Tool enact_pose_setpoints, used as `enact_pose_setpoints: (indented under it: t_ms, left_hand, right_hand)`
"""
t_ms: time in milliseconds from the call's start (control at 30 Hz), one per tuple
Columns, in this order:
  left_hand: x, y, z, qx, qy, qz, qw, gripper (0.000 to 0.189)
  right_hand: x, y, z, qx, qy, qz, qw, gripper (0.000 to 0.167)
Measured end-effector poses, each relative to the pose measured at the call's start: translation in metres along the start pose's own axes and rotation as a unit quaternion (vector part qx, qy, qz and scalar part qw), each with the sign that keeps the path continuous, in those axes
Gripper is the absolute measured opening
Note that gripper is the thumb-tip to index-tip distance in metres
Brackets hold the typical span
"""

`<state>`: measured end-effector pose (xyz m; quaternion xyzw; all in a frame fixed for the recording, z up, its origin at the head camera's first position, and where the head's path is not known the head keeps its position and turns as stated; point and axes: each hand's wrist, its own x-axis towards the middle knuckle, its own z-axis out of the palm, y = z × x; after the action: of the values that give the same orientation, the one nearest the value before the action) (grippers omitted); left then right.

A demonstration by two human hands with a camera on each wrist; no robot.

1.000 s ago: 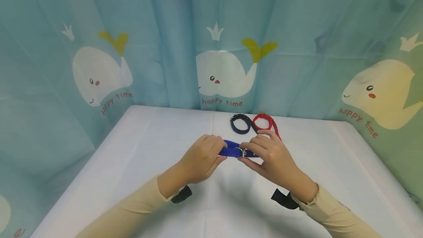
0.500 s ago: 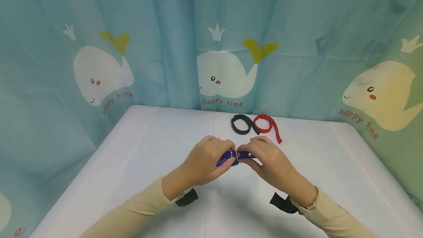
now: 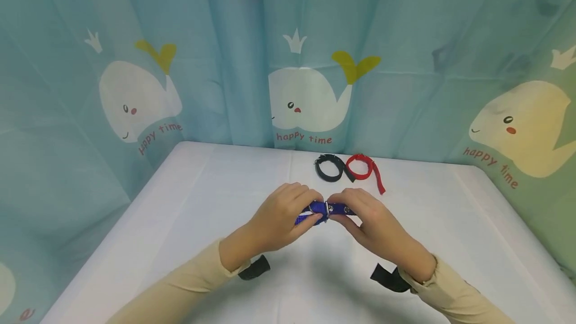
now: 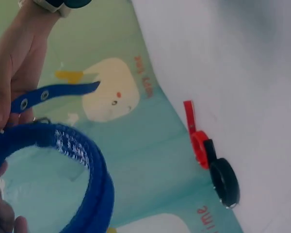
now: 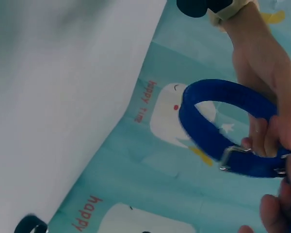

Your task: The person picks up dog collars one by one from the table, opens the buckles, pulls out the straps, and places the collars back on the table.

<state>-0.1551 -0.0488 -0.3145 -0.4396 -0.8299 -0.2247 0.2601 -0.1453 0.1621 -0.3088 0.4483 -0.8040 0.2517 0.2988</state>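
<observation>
A blue pet collar (image 3: 320, 207) is stretched between both hands above the table, formed into a loop. My left hand (image 3: 283, 214) grips the loop close to the metal buckle, thumb below and fingers above. My right hand (image 3: 369, 216) pinches the strap just right of the buckle. In the left wrist view, the strap's free end (image 4: 63, 91), with metal eyelets, sticks out past the right hand (image 4: 19, 63), and the round loop (image 4: 99, 194) hangs below. The right wrist view shows a metal ring (image 5: 228, 158) on the loop; fingers partly hide the buckle.
A black collar (image 3: 329, 168) and a red collar (image 3: 359, 166), each buckled into a ring, lie side by side near the far edge of the white table (image 3: 216, 179). A teal curtain (image 3: 238, 64) printed with whales hangs behind. Dark straps (image 3: 390, 278) dangle under both wrists.
The left hand has moved right, closer to the right hand, and the collar has turned between them. The right hand's raised fingers have come down. The black and red collars stay put.
</observation>
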Motion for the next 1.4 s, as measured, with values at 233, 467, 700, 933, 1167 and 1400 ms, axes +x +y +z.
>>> enact_pose_setpoints:
  t_ms: [233,467,700,933,1167,1400]
  left_hand:
    - [0.003,0.002,0.003,0.007,0.052,0.014,0.9985,0.037]
    - [0.009,0.006,0.003,0.079,0.066,-0.004,0.9946,0.019]
    - [0.014,0.01,-0.002,0.163,0.004,-0.021,0.9865,0.018]
    - [0.009,0.005,-0.007,0.076,-0.013,-0.053,0.9956,0.027]
    - [0.008,0.009,-0.008,0.068,-0.008,-0.033,0.9971,0.024]
    - [0.003,0.011,-0.007,0.054,0.024,-0.028,0.9979,0.019]
  right_hand:
    - [0.004,-0.006,0.002,0.006,0.002,0.0,1.0,0.036]
    - [0.005,-0.007,0.0,-0.041,0.015,-0.023,0.9987,0.038]
    - [0.005,-0.003,-0.006,-0.079,0.013,-0.035,0.9962,0.038]
    - [0.002,0.0,-0.014,-0.061,-0.014,0.031,0.9976,0.045]
    - [0.003,-0.001,-0.008,-0.079,-0.016,0.012,0.9967,0.048]
    - [0.007,-0.001,-0.008,-0.082,0.001,-0.02,0.9964,0.041]
